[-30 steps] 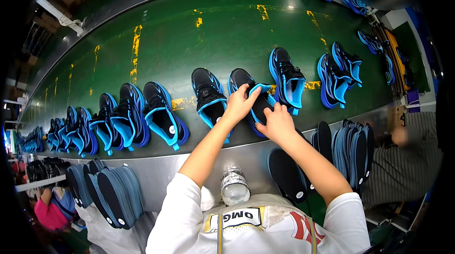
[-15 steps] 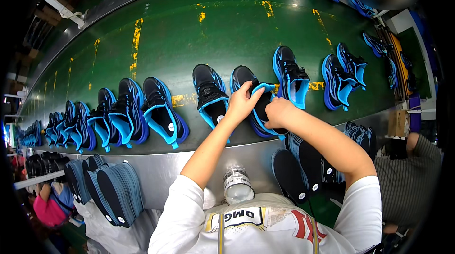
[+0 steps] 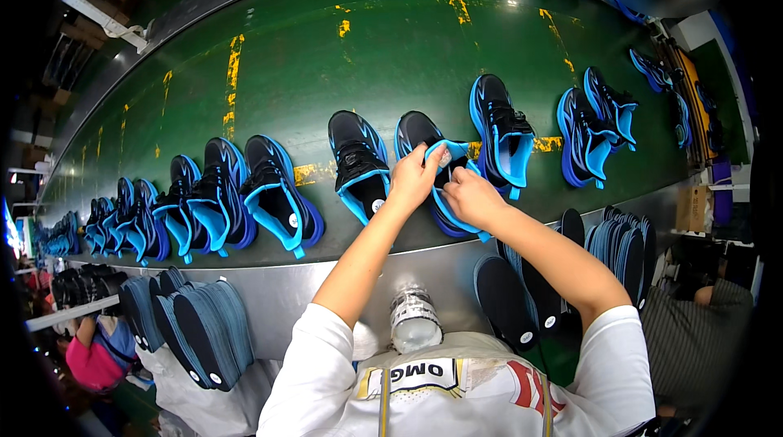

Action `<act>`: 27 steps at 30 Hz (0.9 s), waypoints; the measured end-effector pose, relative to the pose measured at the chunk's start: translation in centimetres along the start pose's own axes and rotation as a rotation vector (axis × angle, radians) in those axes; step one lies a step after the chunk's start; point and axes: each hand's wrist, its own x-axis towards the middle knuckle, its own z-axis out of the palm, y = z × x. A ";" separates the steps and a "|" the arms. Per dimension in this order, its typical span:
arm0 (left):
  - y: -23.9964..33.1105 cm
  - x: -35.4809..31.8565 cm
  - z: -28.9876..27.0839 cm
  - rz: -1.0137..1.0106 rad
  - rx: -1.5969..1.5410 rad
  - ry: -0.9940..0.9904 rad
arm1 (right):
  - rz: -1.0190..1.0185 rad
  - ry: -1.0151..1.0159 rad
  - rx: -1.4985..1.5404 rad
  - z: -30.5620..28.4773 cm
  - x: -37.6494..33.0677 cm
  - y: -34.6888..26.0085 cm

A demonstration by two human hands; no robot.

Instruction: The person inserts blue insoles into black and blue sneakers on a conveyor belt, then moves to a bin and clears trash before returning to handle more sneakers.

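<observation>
right now your left hand and your right hand are both on one black-and-blue sneaker lying on the green conveyor belt, at its near edge straight ahead of you. your left hand pinches the light blue tongue at the sneaker's opening, fingers closed on it. your right hand is curled over the sneaker's near side, touching the blue collar; whether it grips or only presses there, you cannot tell.

just left of that sneaker lies a second black-and-blue sneaker, its opening towards you, close but not touching your left hand. just right of it lies another sneaker, heel loop towards you. further right of your sneaker sits a pair of blue sneakers. well to its left, a cluster of sneakers lies along the same edge of the belt.

below your sneaker, against the steel front panel, stand dark insoles under your right forearm, a clear plastic bottle near your chest, and a stack of blue-edged insoles off to the lower left.
</observation>
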 end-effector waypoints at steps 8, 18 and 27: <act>-0.4 0.0 0.9 0.124 -0.037 0.034 | -0.056 0.001 -0.040 1.2 0.8 1.4; -0.7 -0.1 0.6 0.028 -0.005 0.015 | 0.003 -0.647 -0.544 0.0 2.7 -0.7; -0.1 0.3 0.6 -0.081 -0.180 0.007 | -0.120 -0.807 -0.420 -1.1 4.0 -0.8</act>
